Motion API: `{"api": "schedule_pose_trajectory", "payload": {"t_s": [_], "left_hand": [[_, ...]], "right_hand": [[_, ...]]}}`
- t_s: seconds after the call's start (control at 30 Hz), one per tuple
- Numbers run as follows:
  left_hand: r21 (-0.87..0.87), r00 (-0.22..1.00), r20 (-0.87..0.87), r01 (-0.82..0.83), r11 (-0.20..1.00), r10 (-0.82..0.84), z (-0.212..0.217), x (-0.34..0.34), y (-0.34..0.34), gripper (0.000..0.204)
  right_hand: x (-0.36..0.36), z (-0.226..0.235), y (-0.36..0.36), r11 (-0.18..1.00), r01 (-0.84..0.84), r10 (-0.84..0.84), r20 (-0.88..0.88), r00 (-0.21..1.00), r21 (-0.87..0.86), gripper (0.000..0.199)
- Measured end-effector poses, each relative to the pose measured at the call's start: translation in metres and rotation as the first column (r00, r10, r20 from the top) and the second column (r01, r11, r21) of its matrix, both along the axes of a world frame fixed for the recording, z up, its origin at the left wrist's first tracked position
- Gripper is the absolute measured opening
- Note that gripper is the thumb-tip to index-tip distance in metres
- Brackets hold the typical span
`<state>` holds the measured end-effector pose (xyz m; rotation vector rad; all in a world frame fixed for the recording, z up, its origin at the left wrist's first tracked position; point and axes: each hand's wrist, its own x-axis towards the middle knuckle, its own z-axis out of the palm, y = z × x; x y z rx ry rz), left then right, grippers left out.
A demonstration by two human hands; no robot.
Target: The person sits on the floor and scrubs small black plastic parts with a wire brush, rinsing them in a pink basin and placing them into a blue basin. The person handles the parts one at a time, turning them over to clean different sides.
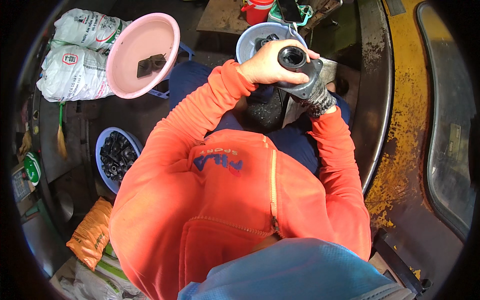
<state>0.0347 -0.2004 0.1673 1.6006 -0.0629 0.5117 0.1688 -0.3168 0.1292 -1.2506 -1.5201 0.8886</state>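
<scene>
Between both hands is a black plastic part with a round open collar and a square flange [305, 82] with holes at its corners. My left hand [265, 62], bare, comes from the left with its fingers and thumb curled round the collar. My right hand [321, 98], in a grey knitted glove, grips the flange from below and to the right; most of its fingers are hidden behind the part. Just beyond my left hand stands a light blue basket [248, 42] with black pieces in it.
A pink basin [120, 60] with a few dark pieces stands far left. Nearer, a blue basin [102, 167] is heaped with small black parts. White sacks [75, 72], an orange bag [91, 232], a red container [257, 11] and a phone [289, 10] lie around. Yellow, worn metal machinery [405, 110] borders the right.
</scene>
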Motion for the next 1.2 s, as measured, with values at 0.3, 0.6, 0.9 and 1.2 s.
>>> {"api": "schedule_pose_trajectory", "payload": {"t_s": [0.3,0.6,0.9,1.2], "left_hand": [[0.020,0.965,0.090,-0.248,0.969,0.245,0.001,-0.008,-0.010,0.034],[0.034,0.928,0.182,-0.336,0.941,0.325,-0.003,-0.006,-0.017,0.036],[-0.026,0.994,0.105,0.024,0.999,-0.021,-0.007,-0.010,0.000,0.033],[-0.087,0.902,0.143,0.421,0.903,-0.407,-0.017,-0.007,0.018,0.033]], "right_hand": [[-0.027,-0.011,0.009,0.913,0.393,-0.385,-0.087,0.919,0.114,0.038],[-0.025,0.001,0.005,0.957,0.282,-0.274,-0.112,0.955,0.061,0.044],[-0.020,0.011,-0.001,0.996,0.088,-0.086,0.118,0.989,-0.011,0.057],[-0.013,-0.033,-0.022,0.987,-0.130,0.052,0.590,0.806,0.091,0.060]]}}
